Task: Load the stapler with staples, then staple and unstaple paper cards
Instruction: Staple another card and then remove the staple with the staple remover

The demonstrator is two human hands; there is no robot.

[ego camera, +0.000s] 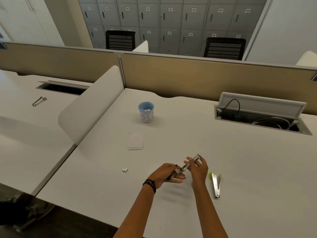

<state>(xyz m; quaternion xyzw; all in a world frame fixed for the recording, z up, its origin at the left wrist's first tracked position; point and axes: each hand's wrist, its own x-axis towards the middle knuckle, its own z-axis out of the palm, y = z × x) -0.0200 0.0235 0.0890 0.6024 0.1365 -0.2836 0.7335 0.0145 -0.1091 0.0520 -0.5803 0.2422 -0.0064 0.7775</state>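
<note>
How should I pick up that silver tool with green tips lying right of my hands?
Grip the silver metal tool with lime-green tips across its near end, from above: it lies flat, its two arms join there, and the far ends splay apart.

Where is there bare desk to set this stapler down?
Largest bare stretch of desk: right of the green-tipped tool, in front of the open cable hatch. Also free: the near edge left of the left hand, nearer than the staples. Crowded: around the stapler and right hand, with staples left, tool right, paper cards beyond.
</note>
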